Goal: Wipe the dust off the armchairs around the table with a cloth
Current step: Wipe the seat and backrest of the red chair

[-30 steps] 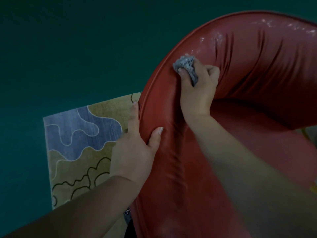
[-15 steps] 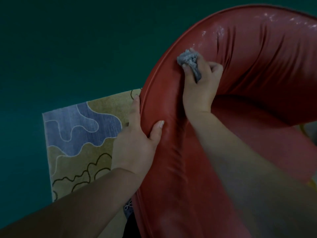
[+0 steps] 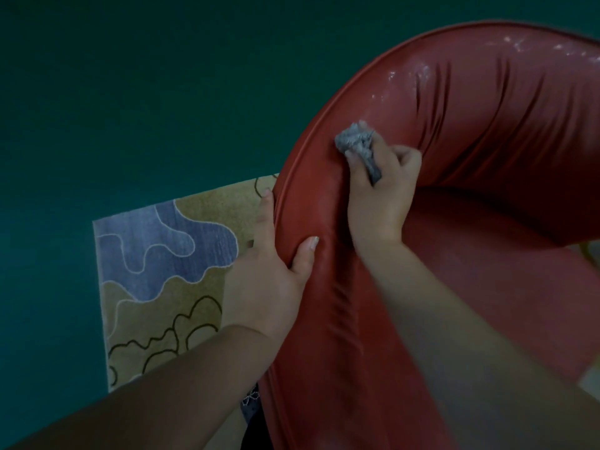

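Right hand [image 3: 380,193] gripping grey cloth [image 3: 355,142], pressing it against red armchair [image 3: 487,131] backrest; left hand [image 3: 269,271] clasping armchair rim.

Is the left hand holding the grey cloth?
No, the right hand grips the grey cloth against the red armchair, while the left hand holds its edge.

Count, head view: 1 armchair [image 3: 487,131], red, curved back. 1 cloth [image 3: 355,142], grey, bunched. 2 hands: left hand [image 3: 269,274] and right hand [image 3: 381,193]. 2 bare forearms, one per hand. 1 rug [image 3: 168,254], beige with one blue patch, lying on 1 green floor [image 3: 130,92]. Whitish dust specks were scattered along the top of the armchair's back, too small and too many to count. Nothing else could be counted.
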`<action>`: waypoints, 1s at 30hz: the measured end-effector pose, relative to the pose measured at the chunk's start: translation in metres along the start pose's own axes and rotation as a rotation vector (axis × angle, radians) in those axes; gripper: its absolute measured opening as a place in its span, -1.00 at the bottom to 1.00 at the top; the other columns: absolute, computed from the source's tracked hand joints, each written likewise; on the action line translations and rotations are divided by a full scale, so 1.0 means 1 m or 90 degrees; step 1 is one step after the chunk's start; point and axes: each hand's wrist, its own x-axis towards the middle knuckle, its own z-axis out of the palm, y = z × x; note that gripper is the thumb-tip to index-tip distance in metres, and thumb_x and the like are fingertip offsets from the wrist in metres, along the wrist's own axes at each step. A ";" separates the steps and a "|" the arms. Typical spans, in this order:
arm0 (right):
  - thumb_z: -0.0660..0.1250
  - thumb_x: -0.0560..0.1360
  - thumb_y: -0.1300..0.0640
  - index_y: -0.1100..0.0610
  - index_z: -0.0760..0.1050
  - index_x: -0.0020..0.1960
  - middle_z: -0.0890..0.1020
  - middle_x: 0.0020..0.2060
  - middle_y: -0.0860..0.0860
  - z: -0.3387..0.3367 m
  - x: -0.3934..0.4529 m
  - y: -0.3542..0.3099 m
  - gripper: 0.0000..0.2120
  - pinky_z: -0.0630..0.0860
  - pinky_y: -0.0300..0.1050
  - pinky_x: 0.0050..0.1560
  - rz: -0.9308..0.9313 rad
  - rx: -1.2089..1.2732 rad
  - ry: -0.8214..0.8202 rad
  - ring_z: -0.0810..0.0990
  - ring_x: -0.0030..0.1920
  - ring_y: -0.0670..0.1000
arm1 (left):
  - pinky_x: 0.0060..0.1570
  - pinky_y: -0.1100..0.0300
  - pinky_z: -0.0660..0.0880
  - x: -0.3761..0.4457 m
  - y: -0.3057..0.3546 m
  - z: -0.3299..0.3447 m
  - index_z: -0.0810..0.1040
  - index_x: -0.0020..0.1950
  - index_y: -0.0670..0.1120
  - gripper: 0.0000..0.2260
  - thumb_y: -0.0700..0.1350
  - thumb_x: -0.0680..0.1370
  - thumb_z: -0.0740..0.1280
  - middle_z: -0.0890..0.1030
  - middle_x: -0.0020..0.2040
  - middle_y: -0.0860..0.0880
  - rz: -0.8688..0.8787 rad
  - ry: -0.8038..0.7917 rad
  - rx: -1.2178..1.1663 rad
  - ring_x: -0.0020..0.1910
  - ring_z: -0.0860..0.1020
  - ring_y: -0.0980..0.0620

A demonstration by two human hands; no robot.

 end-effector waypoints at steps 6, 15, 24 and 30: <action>0.40 0.49 0.16 0.09 0.52 0.29 0.32 -0.02 0.03 -0.010 0.024 -0.002 -0.63 0.35 -0.37 0.19 -0.035 -0.059 -0.081 0.39 -0.02 -0.06 | -0.14 0.22 0.38 0.001 0.003 -0.002 -0.14 0.52 0.23 -0.29 0.35 0.49 0.13 0.59 0.06 -0.08 -0.015 -0.015 0.018 -0.07 0.56 -0.02; 0.40 0.49 0.18 0.09 0.51 0.31 0.33 -0.03 0.04 -0.017 -0.020 -0.014 -0.61 0.32 -0.42 0.13 0.026 -0.045 -0.069 0.37 -0.06 -0.12 | -0.03 0.11 0.45 0.001 0.012 -0.011 -0.13 0.54 0.18 -0.31 0.29 0.53 0.14 0.53 0.24 -0.12 -0.018 -0.056 0.016 0.06 0.56 -0.09; 0.40 0.50 0.15 0.08 0.52 0.29 0.36 -0.01 0.01 -0.013 -0.018 -0.027 -0.64 0.38 -0.41 0.11 0.189 -0.027 -0.010 0.44 -0.02 -0.06 | 0.06 0.21 0.35 0.050 0.009 -0.031 -0.03 0.56 0.14 -0.41 0.18 0.59 0.13 0.33 0.46 0.01 0.035 -0.217 -0.045 0.28 0.46 0.00; 0.38 0.51 0.10 0.03 0.53 0.27 0.37 -0.05 -0.13 -0.009 -0.016 -0.035 -0.67 0.56 0.03 0.08 0.300 0.010 0.105 0.55 -0.03 0.04 | 0.22 0.23 0.29 0.131 0.035 -0.034 0.06 0.54 0.14 -0.49 0.07 0.62 0.15 0.31 0.48 0.05 0.138 -0.316 -0.080 0.38 0.36 0.08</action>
